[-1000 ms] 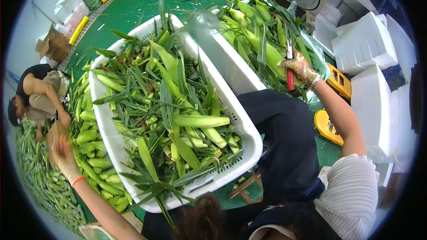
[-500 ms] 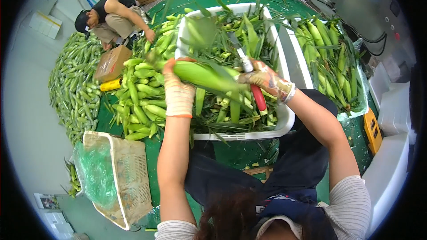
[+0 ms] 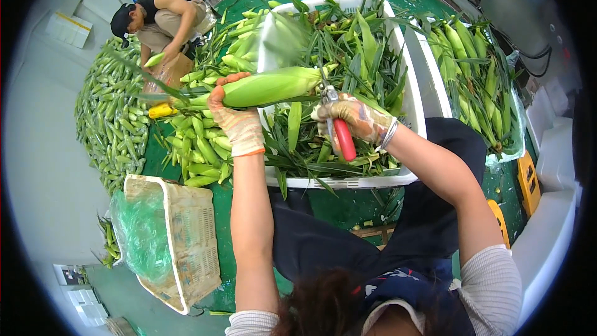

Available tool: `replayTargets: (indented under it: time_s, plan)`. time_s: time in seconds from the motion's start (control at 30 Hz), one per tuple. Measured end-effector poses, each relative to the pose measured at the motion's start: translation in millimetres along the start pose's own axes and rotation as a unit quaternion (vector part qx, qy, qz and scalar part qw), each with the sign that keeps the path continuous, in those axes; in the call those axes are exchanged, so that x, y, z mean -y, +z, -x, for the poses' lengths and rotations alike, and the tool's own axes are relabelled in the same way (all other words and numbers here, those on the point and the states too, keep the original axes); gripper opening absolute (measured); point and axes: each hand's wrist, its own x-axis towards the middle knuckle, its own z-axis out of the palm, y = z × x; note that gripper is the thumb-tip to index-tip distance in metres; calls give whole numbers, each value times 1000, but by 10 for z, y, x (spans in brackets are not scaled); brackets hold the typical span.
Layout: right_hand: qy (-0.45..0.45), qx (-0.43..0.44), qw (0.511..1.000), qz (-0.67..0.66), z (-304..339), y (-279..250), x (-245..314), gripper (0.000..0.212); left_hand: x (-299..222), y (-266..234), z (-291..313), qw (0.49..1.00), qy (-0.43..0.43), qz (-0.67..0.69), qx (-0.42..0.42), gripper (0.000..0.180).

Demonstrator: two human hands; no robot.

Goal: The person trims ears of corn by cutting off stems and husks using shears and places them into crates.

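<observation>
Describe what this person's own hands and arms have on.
The left hand wears a pale glove with orange fingers and cuff edge; the right hand, a mottled brown-and-cream glove with a greyish wrist band. Short, pale, ribbed sleeves leave both forearms bare.

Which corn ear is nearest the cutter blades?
The ear in the left hand: it alone has its end at the red-handled cutters in the right hand.
</observation>
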Motion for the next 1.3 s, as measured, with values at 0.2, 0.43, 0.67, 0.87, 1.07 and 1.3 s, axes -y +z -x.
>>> replayTargets:
  time_s: [0.2, 0.43, 0.67, 0.87, 1.07, 1.3]
  plan:
    - [93, -110, 987, 73, 253, -363, -303, 26, -153, -141, -289, 999, -27, 15, 12, 27]
    - [-122, -56, 927, 350, 91, -321, 59, 57, 628, 374, 83, 958, -224, -163, 79, 58]
    - [-103, -218, 884, 400, -49, -474, -358, 59, 731, 24, 521, 716, -17, -697, 47, 44]
    - [-140, -189, 905, 356, -73, -363, -377, 54, 1004, -265, 618, 795, -110, -596, -16, 51]
    - [-106, -187, 940, 263, -269, -617, -404, 38, 927, -150, 619, 895, -256, -363, -37, 54]
    - [-117, -139, 983, 10, -305, -617, 85, 15, 823, -18, 736, 864, -322, -380, 79, 87]
